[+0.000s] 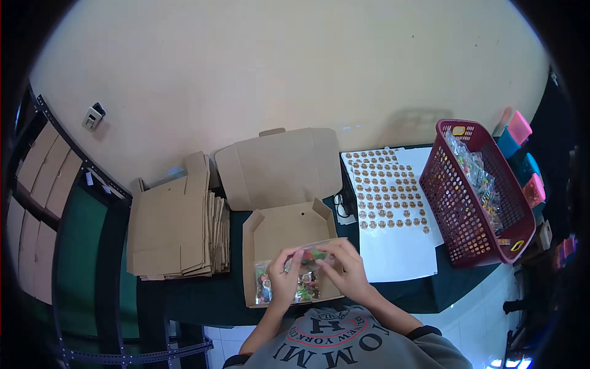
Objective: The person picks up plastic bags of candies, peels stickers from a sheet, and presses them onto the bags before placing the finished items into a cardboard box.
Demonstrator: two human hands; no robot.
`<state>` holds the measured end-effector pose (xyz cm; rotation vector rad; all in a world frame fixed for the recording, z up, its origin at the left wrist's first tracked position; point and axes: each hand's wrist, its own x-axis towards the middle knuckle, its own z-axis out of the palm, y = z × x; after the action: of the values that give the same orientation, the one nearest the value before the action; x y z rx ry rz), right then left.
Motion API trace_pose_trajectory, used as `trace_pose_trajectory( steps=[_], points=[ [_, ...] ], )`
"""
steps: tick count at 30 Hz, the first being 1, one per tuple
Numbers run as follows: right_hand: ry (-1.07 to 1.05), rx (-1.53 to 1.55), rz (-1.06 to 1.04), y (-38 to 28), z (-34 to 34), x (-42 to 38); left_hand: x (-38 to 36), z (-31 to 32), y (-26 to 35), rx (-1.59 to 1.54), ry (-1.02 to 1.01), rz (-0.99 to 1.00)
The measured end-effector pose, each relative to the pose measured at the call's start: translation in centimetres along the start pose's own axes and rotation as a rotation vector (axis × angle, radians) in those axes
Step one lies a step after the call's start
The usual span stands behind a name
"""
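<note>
Between my left hand (284,278) and my right hand (346,267) is a small clear plastic bag (312,254) with red and green pieces inside. Fingers of both hands close on its two ends, above an open cardboard box (283,222). In the near part of that box lie more clear bags of colourful pieces (306,288), partly covered by my left hand. The box's lid (279,166) stands raised against the wall.
Flat cardboard boxes (166,227) are stacked at the left. To the right lie sheets of round stickers (387,190) and a maroon basket (458,209) holding many filled bags (482,184). Pink and blue containers (520,128) stand beyond the basket. A metal shelf (86,163) is at far left.
</note>
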<state>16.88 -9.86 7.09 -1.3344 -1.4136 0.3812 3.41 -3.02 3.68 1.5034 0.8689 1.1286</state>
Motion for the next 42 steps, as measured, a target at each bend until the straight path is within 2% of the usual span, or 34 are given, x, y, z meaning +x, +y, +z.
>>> trace_pose_trajectory(
  steps=[1,2,4,9,11,13,15,21,23,24,27,33,34,36,37,39,40,42],
  points=[
    [0.089,-0.205,-0.103,0.2,0.0,0.2,0.2,-0.1,0.0,0.016,0.026,0.012],
    [0.108,-0.222,-0.11,0.1,-0.1,0.4,0.2,-0.2,0.0,0.017,0.027,0.011],
    [0.117,-0.286,-0.12,-0.2,-0.2,0.6,0.3,-0.3,0.1,0.172,-0.057,0.173],
    [0.148,-0.444,-0.091,-1.1,-0.6,1.0,0.4,-0.3,0.8,0.186,-0.008,0.163],
    [0.087,-0.468,-0.149,-1.3,-1.0,1.8,0.4,-0.3,1.4,0.225,-0.012,0.194],
    [0.025,-0.488,-0.205,-1.0,-0.9,1.8,0.2,-0.1,1.8,0.265,-0.108,0.264],
    [-0.096,-0.437,-0.242,0.1,-0.3,1.4,0.2,-0.3,1.7,0.272,-0.091,0.234],
    [-0.149,-0.314,-0.143,-0.8,0.5,1.3,0.7,-1.4,1.0,0.284,0.029,0.214],
    [-0.149,-0.308,-0.143,-1.1,0.4,1.4,1.3,-1.9,1.7,0.369,0.074,0.341],
    [-0.149,-0.303,-0.144,-1.2,0.4,1.4,1.3,-2.0,1.6,0.286,0.098,0.256],
    [-0.157,-0.287,-0.128,-1.3,0.4,1.1,2.1,-2.7,1.4,0.335,0.189,0.356],
    [-0.199,-0.1,-0.054,-0.8,0.6,0.7,2.8,-3.3,1.7,0.333,0.241,0.337],
    [-0.199,-0.099,-0.053,-0.6,0.6,0.7,2.9,-3.3,1.3,0.334,0.241,0.336],
    [-0.196,0.186,0.093,0.2,0.7,0.6,2.7,-3.3,0.4,0.088,0.187,0.083],
    [-0.197,0.188,0.093,0.8,0.8,0.4,2.7,-3.0,0.4,0.09,0.189,0.082],
    [0.01,0.318,0.213,2.3,1.2,-0.2,2.8,-2.4,0.4,0.098,0.055,0.069],
    [0.009,0.34,0.321,2.9,0.8,-0.3,2.7,-2.3,1.6,0.319,-0.028,0.297],
    [0.045,0.423,0.366,3.0,0.5,-0.3,1.6,-1.5,1.1,0.438,-0.092,0.352]
  ],
)
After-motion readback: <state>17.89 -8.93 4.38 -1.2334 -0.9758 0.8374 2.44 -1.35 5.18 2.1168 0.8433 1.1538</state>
